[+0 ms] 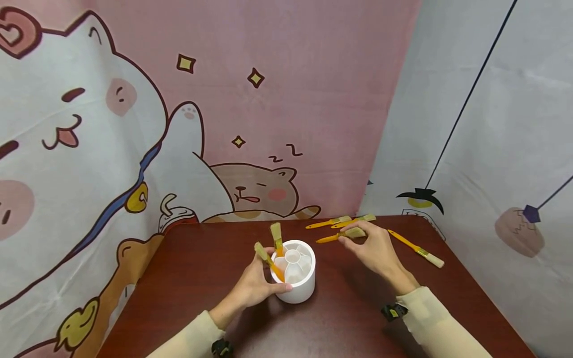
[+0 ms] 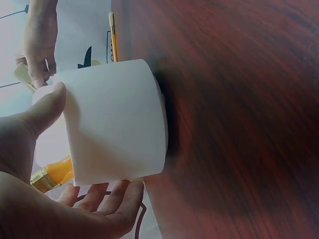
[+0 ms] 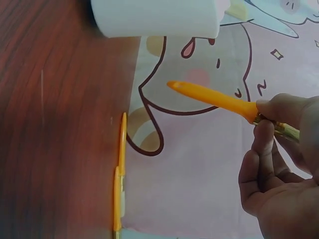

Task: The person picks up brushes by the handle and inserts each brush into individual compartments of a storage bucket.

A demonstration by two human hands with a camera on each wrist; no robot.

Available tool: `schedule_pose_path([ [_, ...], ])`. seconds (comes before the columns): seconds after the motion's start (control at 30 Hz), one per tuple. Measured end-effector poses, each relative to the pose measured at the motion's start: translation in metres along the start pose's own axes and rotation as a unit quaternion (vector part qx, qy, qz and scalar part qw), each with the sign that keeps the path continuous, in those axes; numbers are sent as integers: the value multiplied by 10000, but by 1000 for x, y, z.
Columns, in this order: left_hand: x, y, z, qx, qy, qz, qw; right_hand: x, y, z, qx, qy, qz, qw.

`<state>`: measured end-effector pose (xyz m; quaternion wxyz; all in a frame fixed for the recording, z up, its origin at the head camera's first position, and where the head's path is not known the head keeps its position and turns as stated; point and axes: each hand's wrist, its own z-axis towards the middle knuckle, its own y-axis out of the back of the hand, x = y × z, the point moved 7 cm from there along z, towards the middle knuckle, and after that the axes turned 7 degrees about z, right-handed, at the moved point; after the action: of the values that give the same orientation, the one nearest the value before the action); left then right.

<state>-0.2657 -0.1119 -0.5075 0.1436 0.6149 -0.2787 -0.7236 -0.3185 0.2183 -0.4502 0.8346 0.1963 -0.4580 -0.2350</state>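
A white round organizer with several compartments stands on the table, and my left hand grips its side, thumb at the near rim and fingers round the far side. Two paintbrushes stand in it bristles up: one brush leans left over the rim, another brush stands behind it. To the right, my right hand pinches a third paintbrush near its metal band, above the table. The right wrist view shows that brush's orange handle pointing toward the organizer.
Two more brushes lie along the table's back edge, a left one and a right one. Another brush lies right of my right hand. The dark red table meets a printed cloth backdrop behind.
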Motion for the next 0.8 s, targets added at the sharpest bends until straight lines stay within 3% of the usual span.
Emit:
schedule_pose_path([
  [0.8, 0, 1, -2, 4, -28, 5, 10000, 45, 12, -1, -268, 404, 464, 9977],
])
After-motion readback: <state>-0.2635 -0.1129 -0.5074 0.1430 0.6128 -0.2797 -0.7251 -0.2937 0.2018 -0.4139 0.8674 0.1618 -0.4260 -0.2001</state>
